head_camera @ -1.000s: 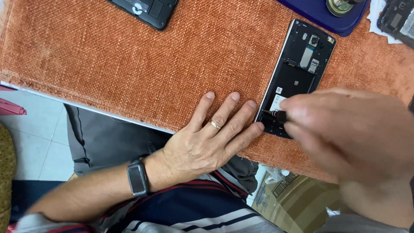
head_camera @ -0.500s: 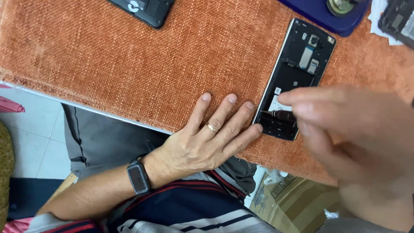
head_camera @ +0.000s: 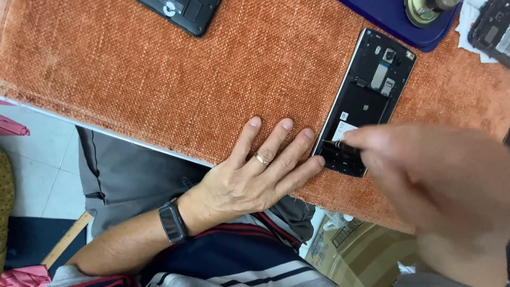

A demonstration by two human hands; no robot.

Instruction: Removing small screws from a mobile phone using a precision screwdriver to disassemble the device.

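Note:
An opened black phone [head_camera: 372, 90] with its back removed lies on an orange woven cloth [head_camera: 159, 79]. My left hand [head_camera: 255, 175] rests flat on the cloth, fingers spread, fingertips against the phone's left edge near its lower end. It wears a ring and a dark wristwatch [head_camera: 171, 223]. My right hand [head_camera: 430, 175], blurred, comes in from the right. Its fingertips pinch a thin dark tool [head_camera: 333, 143] whose tip sits on the lower part of the phone's inside.
A second black device [head_camera: 183, 13] lies at the top left of the cloth. A blue tray [head_camera: 393, 21] holding a round metal part [head_camera: 422, 10] and another opened device [head_camera: 491, 29] sit at the top right. A cardboard box [head_camera: 345, 250] stands below the table edge.
My right hand's fingertips have shifted slightly over the phone's lower end. My left hand has stayed flat beside the phone.

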